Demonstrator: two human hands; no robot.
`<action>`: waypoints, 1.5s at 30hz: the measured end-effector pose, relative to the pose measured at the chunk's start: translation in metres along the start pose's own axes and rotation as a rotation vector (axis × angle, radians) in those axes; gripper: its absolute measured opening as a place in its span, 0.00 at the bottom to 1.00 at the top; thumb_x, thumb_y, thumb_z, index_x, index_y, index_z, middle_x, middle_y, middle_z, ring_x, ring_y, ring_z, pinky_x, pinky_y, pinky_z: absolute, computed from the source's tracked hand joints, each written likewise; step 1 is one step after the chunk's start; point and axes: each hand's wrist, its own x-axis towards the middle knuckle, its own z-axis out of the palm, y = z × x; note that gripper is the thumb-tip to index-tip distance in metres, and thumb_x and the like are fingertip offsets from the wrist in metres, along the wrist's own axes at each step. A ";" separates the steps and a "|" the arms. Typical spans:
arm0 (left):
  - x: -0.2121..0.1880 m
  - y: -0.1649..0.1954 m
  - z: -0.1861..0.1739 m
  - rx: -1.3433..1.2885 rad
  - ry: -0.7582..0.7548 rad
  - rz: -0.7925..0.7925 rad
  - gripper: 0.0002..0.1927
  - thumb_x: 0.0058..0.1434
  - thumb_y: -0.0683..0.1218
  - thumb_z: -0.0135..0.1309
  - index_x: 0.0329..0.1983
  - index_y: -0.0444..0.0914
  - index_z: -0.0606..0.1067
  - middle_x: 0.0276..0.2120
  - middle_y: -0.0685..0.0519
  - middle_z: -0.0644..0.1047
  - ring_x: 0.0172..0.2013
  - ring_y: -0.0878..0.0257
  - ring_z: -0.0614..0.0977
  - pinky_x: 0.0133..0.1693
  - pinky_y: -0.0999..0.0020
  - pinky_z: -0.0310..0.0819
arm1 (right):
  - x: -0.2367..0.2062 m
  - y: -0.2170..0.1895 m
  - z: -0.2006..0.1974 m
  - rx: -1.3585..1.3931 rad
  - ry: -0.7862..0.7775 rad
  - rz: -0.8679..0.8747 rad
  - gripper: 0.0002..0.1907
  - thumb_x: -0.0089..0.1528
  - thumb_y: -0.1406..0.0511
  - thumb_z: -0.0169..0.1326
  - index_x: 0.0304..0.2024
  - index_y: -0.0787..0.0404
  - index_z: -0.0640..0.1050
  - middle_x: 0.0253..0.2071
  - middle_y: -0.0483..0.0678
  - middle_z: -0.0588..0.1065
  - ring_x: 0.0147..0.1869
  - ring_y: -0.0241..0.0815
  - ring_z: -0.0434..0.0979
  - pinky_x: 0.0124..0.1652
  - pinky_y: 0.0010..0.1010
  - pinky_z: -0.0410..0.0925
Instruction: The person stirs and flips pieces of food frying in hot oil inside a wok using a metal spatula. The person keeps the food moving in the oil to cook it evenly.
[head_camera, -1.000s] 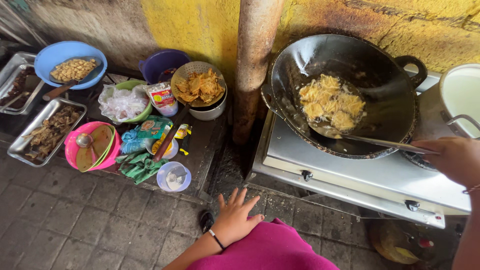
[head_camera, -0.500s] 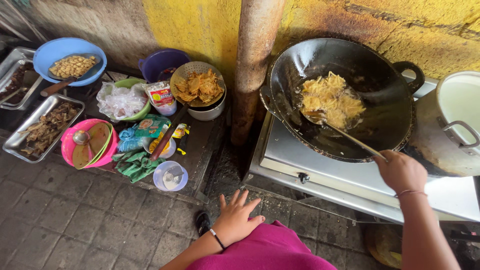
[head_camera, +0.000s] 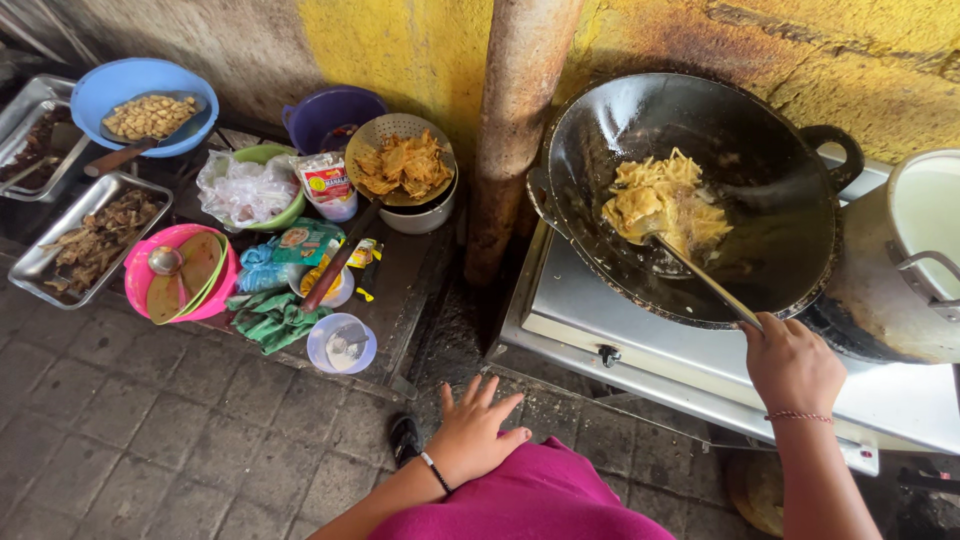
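Observation:
A large black wok (head_camera: 770, 260) sits on a steel stove (head_camera: 640, 350) at the right. Yellow fried food (head_camera: 665, 200) lies in the wok's middle. My right hand (head_camera: 792, 362) grips the thin metal handle of a spatula (head_camera: 700, 278), and its blade is tucked under the food. My left hand (head_camera: 475, 432) rests with fingers spread on my knee, which is covered in pink cloth (head_camera: 540, 500). It holds nothing.
A rusty pipe (head_camera: 515, 130) runs up the yellow wall. On the low shelf at left stand a strainer of fried chips (head_camera: 400, 160), a blue bowl (head_camera: 140, 95), a pink bowl (head_camera: 180, 275), metal trays (head_camera: 85, 240) and packets. A pot (head_camera: 925, 230) sits at the far right.
My right hand has moved left and nearer the wok, pushing the spatula under the food, which is now gathered and lifted toward the wok's left side. The left hand has stayed put.

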 end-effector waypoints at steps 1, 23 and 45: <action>0.000 0.000 0.000 0.002 0.003 0.000 0.35 0.64 0.67 0.46 0.72 0.51 0.63 0.74 0.40 0.52 0.75 0.42 0.45 0.66 0.24 0.25 | -0.001 0.001 0.000 -0.013 0.019 -0.006 0.13 0.71 0.51 0.54 0.50 0.46 0.83 0.35 0.44 0.80 0.45 0.47 0.82 0.43 0.36 0.74; 0.008 0.005 -0.001 0.015 -0.034 0.000 0.36 0.64 0.68 0.44 0.73 0.51 0.62 0.75 0.40 0.50 0.75 0.41 0.44 0.65 0.24 0.24 | -0.004 0.008 -0.013 -0.075 -0.018 0.081 0.13 0.70 0.50 0.54 0.52 0.40 0.83 0.39 0.38 0.80 0.46 0.40 0.82 0.36 0.33 0.73; -0.004 0.001 -0.001 -0.002 0.057 0.008 0.34 0.64 0.65 0.47 0.70 0.48 0.65 0.73 0.40 0.54 0.74 0.44 0.50 0.65 0.23 0.29 | 0.019 0.034 -0.007 0.067 0.071 0.159 0.08 0.73 0.53 0.58 0.51 0.43 0.82 0.38 0.44 0.81 0.42 0.47 0.82 0.37 0.36 0.72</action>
